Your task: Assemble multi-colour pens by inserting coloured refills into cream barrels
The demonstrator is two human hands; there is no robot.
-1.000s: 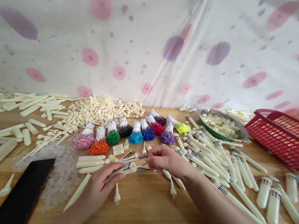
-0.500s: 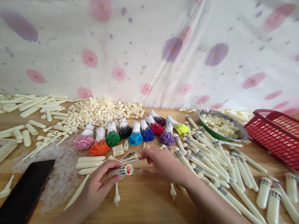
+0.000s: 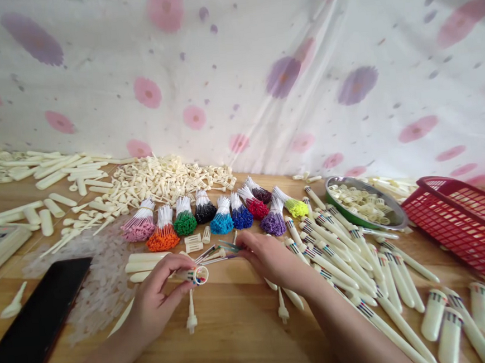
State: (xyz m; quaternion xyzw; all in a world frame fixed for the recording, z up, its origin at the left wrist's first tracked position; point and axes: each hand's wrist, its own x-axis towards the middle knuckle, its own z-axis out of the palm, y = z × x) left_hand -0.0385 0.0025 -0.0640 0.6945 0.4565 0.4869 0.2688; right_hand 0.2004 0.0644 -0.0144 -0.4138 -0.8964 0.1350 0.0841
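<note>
My left hand (image 3: 161, 291) is closed around a cream multicolour pen barrel (image 3: 194, 276). Its open round end faces me, and coloured tips show inside it. To the right, my right hand (image 3: 269, 260) pinches a thin pen refill (image 3: 229, 245), bluish where it shows, with the rest hidden by the fingers. Between the hands, a few loose refills (image 3: 208, 254) lie on the table. Behind them stand rubber-banded bundles of refills, among them an orange bundle (image 3: 163, 238), a light blue bundle (image 3: 221, 222) and a purple bundle (image 3: 274, 224).
Many pens (image 3: 337, 269) with coloured sliders cover the right side, beside a metal bowl (image 3: 396, 214) of small cream parts and a red basket (image 3: 460, 226). A black phone (image 3: 39, 326) lies left, near clear plastic pieces (image 3: 96, 293). Cream parts (image 3: 162, 179) are heaped behind.
My left hand has drawn the barrel slightly left and tilted its open end more toward me. My right hand has shifted slightly right and up, and a bluish refill now shows at its fingertips.
</note>
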